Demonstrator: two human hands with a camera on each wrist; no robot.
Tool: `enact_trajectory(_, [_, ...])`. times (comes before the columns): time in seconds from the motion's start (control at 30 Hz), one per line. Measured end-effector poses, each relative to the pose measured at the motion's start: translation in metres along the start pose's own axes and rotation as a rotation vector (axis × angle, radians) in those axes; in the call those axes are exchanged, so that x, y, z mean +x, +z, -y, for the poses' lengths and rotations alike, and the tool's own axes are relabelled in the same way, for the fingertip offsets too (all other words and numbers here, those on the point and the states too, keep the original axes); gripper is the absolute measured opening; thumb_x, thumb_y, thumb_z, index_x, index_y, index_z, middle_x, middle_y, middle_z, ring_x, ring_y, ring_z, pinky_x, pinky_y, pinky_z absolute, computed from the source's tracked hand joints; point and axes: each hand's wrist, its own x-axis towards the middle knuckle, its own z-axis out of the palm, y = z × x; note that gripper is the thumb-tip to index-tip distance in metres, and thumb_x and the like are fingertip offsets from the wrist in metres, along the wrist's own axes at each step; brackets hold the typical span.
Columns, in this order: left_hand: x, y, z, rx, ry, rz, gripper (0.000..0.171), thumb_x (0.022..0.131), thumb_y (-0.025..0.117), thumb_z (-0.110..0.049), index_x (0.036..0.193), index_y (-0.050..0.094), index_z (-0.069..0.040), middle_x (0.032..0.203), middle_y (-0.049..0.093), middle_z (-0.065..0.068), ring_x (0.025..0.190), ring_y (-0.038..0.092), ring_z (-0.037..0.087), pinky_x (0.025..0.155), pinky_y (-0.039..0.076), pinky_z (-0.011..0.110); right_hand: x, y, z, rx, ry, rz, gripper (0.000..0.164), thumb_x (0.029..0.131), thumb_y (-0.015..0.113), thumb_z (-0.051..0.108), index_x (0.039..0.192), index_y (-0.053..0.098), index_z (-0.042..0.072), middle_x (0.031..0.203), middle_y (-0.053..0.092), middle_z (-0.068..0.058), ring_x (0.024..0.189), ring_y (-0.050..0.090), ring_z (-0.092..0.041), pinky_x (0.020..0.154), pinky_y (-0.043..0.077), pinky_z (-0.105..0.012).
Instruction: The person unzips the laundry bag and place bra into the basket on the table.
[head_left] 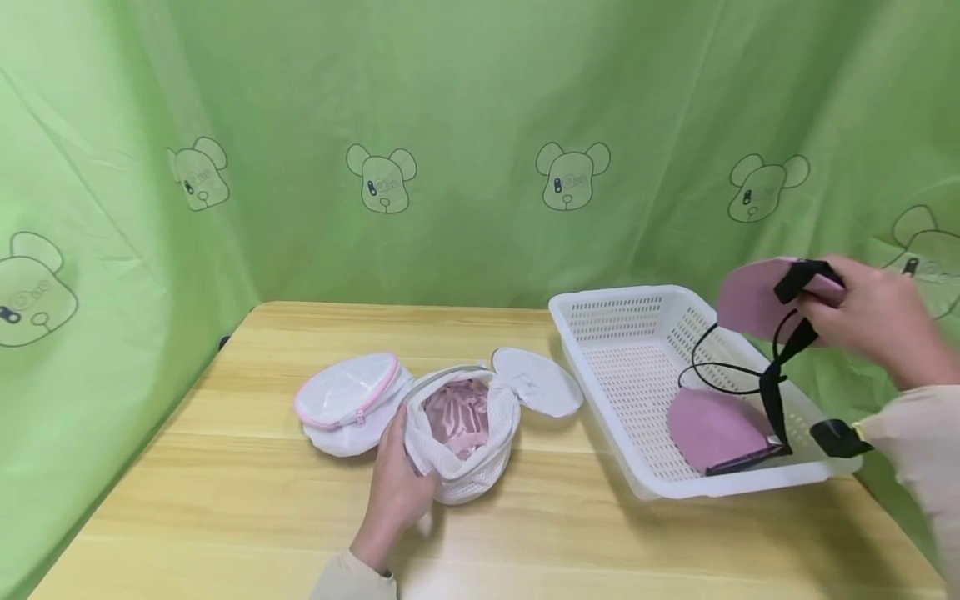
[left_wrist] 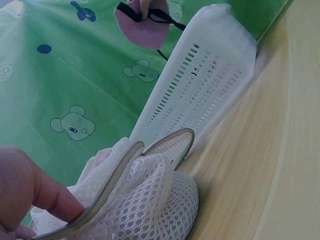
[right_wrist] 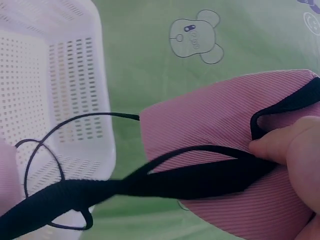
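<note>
In the head view, a round white mesh laundry bag [head_left: 480,479] stands on the table with its lid [head_left: 536,383] folded back to the right. Shiny pink satin fabric [head_left: 459,417] lies inside. My left hand [head_left: 401,475] grips the bag's left rim; in the left wrist view a finger presses on the zipper edge [left_wrist: 95,205]. Over the right side of the white basket [head_left: 611,417], my right hand [head_left: 870,308] pinches one cup of a pink ribbed bikini top [head_left: 750,296] with black straps. Its other pink cup [head_left: 712,429] hangs down into the basket, joined by black cords.
A second white mesh bag [head_left: 348,400], with pink zipper trim, lies to the left of the first one, zipped over. The wooden table [head_left: 247,500] ends at a green curtain [head_left: 465,250] printed with bear heads, which hangs behind and on both sides.
</note>
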Motion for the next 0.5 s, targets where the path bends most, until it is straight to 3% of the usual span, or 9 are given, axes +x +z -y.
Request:
enact_trajectory(0.13, [-0.001,-0.001,-0.001,0.0,0.004,0.002,0.102,0.064,0.069,0.013,0.153,0.021,-0.005,0.154,0.023,0.022,0.137,0.026,0.045,0.11,0.023,0.057,-0.003,0.008,0.0,0.028,0.014,0.044,0.024,0.085,0.064,0.012,0.102,0.054,-0.002,0.083,0.058,-0.034,0.076,0.051,-0.053,0.054,0.035,-0.042])
enact_trajectory(0.5, [-0.002,-0.001,-0.001,0.009,0.007,0.005,0.101,0.065,0.069,0.013,0.153,0.021,-0.004,0.154,0.024,0.022,0.137,0.027,0.045,0.109,0.024,0.057,-0.014,0.035,0.0,0.074,-0.006,0.154,0.02,0.086,0.065,0.012,0.098,0.052,0.002,0.073,0.058,-0.016,0.069,0.054,-0.039,0.048,0.037,-0.034])
